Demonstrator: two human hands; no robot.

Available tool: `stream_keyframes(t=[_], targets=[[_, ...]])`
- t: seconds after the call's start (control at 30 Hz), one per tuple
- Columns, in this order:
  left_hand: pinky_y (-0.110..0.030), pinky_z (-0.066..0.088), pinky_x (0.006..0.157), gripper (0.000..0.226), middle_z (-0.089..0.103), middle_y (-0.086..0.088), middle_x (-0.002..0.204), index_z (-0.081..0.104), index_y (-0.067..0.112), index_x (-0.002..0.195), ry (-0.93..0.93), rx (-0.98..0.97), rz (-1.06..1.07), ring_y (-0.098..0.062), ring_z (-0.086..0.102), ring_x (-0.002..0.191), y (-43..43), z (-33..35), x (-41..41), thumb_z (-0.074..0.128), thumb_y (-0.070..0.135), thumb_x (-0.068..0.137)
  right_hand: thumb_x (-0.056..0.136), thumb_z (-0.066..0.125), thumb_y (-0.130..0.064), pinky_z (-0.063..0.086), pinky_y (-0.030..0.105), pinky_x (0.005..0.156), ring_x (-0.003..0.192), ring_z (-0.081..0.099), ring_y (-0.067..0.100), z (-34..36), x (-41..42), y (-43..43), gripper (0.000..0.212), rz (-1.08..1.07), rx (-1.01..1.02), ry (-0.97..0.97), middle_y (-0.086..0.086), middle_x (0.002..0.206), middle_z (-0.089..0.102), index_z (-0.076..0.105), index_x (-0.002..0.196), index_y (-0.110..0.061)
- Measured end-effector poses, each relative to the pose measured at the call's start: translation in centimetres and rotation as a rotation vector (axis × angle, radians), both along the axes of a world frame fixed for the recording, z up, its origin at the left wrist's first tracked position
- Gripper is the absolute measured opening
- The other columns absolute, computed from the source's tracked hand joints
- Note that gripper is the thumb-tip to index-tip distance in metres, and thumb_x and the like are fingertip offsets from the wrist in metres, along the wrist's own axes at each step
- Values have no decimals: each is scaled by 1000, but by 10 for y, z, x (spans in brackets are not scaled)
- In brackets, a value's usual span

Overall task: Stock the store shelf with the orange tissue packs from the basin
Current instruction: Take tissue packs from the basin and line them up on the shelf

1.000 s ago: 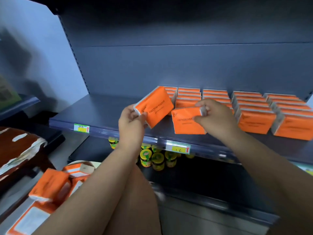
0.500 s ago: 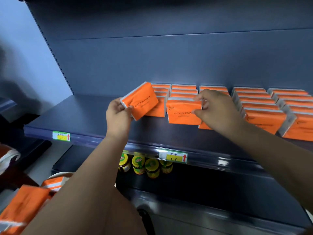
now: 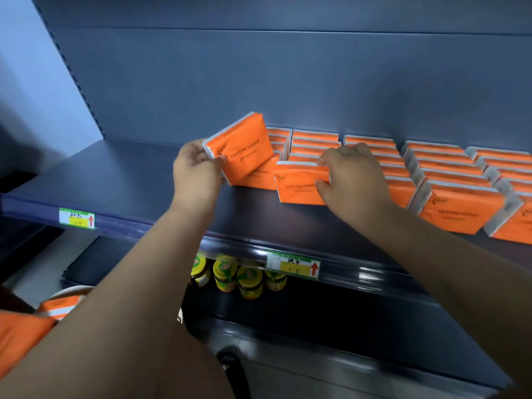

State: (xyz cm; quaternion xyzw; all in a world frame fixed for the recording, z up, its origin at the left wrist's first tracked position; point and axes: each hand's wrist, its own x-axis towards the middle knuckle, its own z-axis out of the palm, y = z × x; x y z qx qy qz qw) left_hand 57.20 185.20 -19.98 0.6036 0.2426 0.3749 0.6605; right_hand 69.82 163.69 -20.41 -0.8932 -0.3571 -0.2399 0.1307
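Lettering on each orange face read "COTTON TISSUE". The left hand [image 3: 195,171] gripped 1 tilted pack [image 3: 241,151] by its short end above the shelf [image 3: 129,180], long axis slanting up to the right. The right hand [image 3: 354,174] pinched a 2nd pack [image 3: 299,185] standing on the shelf, long axis left to right, print facing outward. Yellow price tags [image 3: 293,264] carried red up-arrows. Spare packs [image 3: 57,308] lay in the basin [image 3: 72,289], lower left.

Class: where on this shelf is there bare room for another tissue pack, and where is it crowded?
Bare: the shelf left of the left hand, back to the rear panel. Crowded: tissue pack rows right of the right hand.
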Motion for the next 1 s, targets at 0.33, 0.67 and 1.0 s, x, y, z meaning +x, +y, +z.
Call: stream_keyframes(t=[0.33,0.67,1.0], targets=[[-25,59,65,24,70,2,95,57,14,110,5,-14,2,-6,69,77,9,-2,-5,58,-5,96,70,69,-22,45,45,86,102,53,40,0,0,-1,37,-236,-147,-40,15,99,65,67,103,-6],[-41,61,80,28,70,1,97,60,18,107,18,4,-17,-10,70,82,8,0,-8,56,-7,94,74,68,-31,42,49,99,118,48,39,6,-11,0,55,-196,-136,19,14,121,60,63,126,-11],[-34,59,79,42,74,2,106,68,20,122,-17,86,-333,-18,71,99,23,0,-19,56,-9,93,84,69,-8,42,14,82,96,55,2,16,-56,21,57,387,402,498,-6,124,57,58,134,-31]])
